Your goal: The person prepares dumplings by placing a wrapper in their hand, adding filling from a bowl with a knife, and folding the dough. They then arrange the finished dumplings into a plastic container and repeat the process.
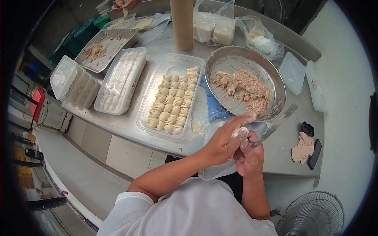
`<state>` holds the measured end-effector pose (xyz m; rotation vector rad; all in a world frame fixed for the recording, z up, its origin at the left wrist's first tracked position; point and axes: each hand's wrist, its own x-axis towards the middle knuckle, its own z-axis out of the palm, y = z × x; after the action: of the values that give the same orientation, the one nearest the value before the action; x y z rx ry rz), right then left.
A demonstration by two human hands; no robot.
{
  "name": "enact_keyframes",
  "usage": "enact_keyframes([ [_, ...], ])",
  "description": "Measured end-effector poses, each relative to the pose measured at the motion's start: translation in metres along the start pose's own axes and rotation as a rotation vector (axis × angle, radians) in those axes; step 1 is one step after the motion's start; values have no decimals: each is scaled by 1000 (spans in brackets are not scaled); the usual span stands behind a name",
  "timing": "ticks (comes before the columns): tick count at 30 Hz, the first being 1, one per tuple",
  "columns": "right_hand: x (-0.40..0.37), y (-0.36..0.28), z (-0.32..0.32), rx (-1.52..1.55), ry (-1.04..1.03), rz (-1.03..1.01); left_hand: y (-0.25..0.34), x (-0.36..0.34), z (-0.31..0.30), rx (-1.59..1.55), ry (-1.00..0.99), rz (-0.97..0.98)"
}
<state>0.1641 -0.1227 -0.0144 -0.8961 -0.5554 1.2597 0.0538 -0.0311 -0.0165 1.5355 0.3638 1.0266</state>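
My left hand (pixel 223 142) and my right hand (pixel 251 157) meet near the table's front edge. The left one is curled around a small, pale, floury piece (pixel 240 133), perhaps dough, mostly hidden by the fingers. A flat metal spatula (pixel 277 124) sticks out from my right hand, whose fingers are closed on it. Just beyond lies a round metal pan (pixel 278 74) with minced meat filling (pixel 246 88) in it. To the left, a clear plastic tub (pixel 157 65) holds rows of folded dumplings (pixel 171 102).
A lidded container (pixel 122 78), stacked tubs (pixel 80 88) and a metal tray (pixel 88 65) stand left. A brown post (pixel 182 25) rises behind. Bagged white blocks (pixel 214 29) lie at the back. Another person's hands (pixel 126 4) show top left. A fan (pixel 311 216) stands lower right.
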Motion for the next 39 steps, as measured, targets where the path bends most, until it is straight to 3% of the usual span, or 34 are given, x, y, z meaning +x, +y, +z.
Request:
enact_keyframes([
  [1, 2, -1, 1, 2, -2, -1, 0, 3, -6, 337, 42, 302],
  [5, 6, -5, -9, 129, 9, 5, 16, 6, -38, 416, -187, 393],
  [7, 5, -5, -10, 124, -14, 13, 17, 10, -58, 447, -404, 258],
  [10, 2, -11, -7, -42, -54, 117, 21, 45, -102, 598, -408, 153],
  [12, -1, -13, -15, -229, -55, 47, 17, 79, -143, 760, -264, -47],
  [13, -3, -14, -20, -225, -55, 44, -2, 94, -171, 884, -159, 54],
  [15, -8, -15, -31, -307, 5, 23, -7, 118, -209, 1016, -157, -143],
  [16, -10, -15, -36, -307, 5, 17, -12, 125, -220, 1034, -151, -133],
  [20, -21, -17, -50, -309, 91, 39, -30, 142, -231, 975, -227, -194],
  [22, -26, -19, -55, -333, 122, 47, -27, 142, -221, 961, -218, -386],
  [23, -28, -21, -58, -398, 138, 56, -29, 143, -221, 960, -220, -387],
  [25, -29, -29, -64, -463, 158, 62, -35, 145, -222, 1134, -260, -432],
  [28, -28, -52, -72, -724, 198, 12, -37, 144, -227, 1072, -269, -486],
  [29, -24, -63, -74, -876, 199, -91, -38, 143, -229, 1065, -277, -483],
  [31, -14, -87, -74, -1035, 213, -196, -37, 143, -229, 1145, -347, -332],
  [33, -2, -113, -69, -1751, 97, -611, -31, 142, -220, 1173, -391, -368],
  [34, 1, -125, -63, -1756, 105, -612, -26, 138, -214, 1240, -371, -311],
  [36, 8, -141, -54, -2202, 84, -500, -12, 123, -194, 1343, -319, -88],
  [39, 32, -145, -41, -2374, 54, -558, 11, 90, -119, 894, -261, -49],
])
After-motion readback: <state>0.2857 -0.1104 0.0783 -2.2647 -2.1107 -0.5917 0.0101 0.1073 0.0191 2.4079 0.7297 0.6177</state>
